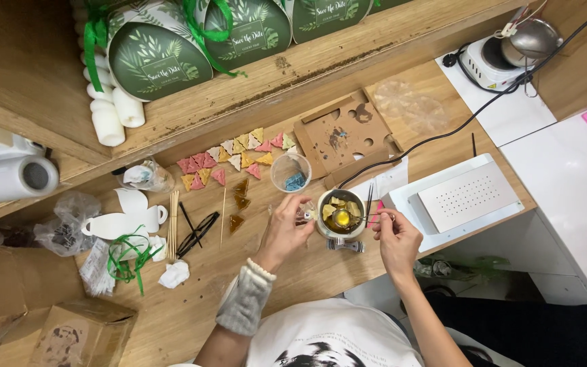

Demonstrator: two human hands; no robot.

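Overhead view of the wooden worktable (191, 306). My left hand (287, 228) rested against the side of a small round pot (340, 214), fingers curled loosely about a small clear object I could not identify. My right hand (395, 238) pinched a thin metal tool (368, 219), its tip reaching into the pot over the yellow pieces and amber liquid inside. The pot stood near the table's front edge, between both hands. Just behind it stood a clear plastic cup (291, 172) with blue contents; left of that lay triangular coloured pieces (229, 160); a white flat appliance (463, 197) stood to the right.
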